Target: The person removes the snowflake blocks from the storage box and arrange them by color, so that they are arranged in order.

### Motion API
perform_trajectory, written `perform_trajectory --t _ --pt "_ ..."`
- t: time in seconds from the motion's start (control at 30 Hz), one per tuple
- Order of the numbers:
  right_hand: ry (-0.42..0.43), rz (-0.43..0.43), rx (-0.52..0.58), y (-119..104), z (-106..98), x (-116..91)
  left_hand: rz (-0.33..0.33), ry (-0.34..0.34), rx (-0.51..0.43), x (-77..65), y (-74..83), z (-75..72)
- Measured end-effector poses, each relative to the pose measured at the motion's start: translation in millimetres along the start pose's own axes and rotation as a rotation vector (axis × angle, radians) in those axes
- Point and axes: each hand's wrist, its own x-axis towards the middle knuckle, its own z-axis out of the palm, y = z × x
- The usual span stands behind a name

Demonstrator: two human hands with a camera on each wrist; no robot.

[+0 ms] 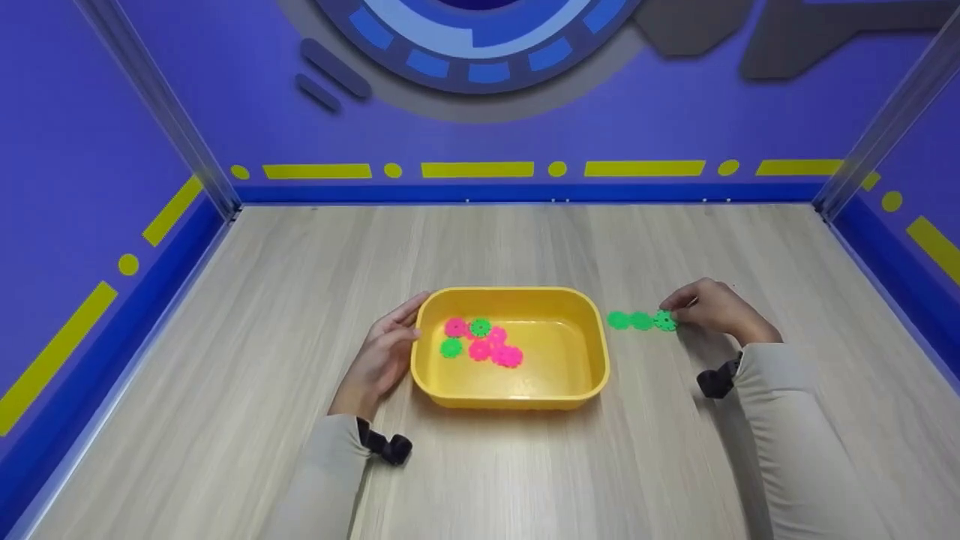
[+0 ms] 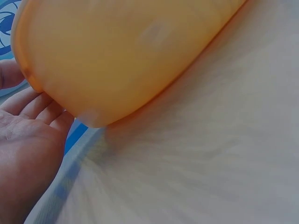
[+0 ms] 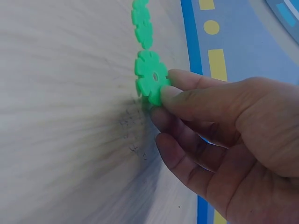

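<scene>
A yellow plastic bin [image 1: 555,360] sits on the table, with several pink discs [image 1: 480,349] and two notched green discs [image 1: 451,347] inside, bunched towards its left half. My left hand [image 1: 382,356] holds the bin at its left side, thumb by the rim and fingers against the outside wall; in the left wrist view the fingertips go out of sight behind it. To the right of the bin, my right hand [image 1: 716,311] pinches a green notched plastic disc [image 3: 152,77] between thumb and fingers. Two more green discs [image 1: 630,320] lie in line with it, towards the bin.
The wood-grain table [image 1: 337,255] is bounded by blue panels [image 1: 480,135] at the back and both sides, with metal posts at the corners. A black wrist camera [image 1: 394,448] shows at the left sleeve, another [image 1: 716,381] at the right.
</scene>
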Motion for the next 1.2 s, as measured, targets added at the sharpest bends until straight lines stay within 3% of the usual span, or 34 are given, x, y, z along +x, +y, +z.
perform_trajectory --t 0.8,1.2 --pt "0.006 0.061 0.008 -17.4 -8.7 0.2 -0.014 -0.001 -0.018 0.8 0.4 -0.7" --pt "0.039 -0.055 0.007 -49.0 -14.9 5.8 0.002 -0.003 -0.014 0.7 0.2 -0.5"
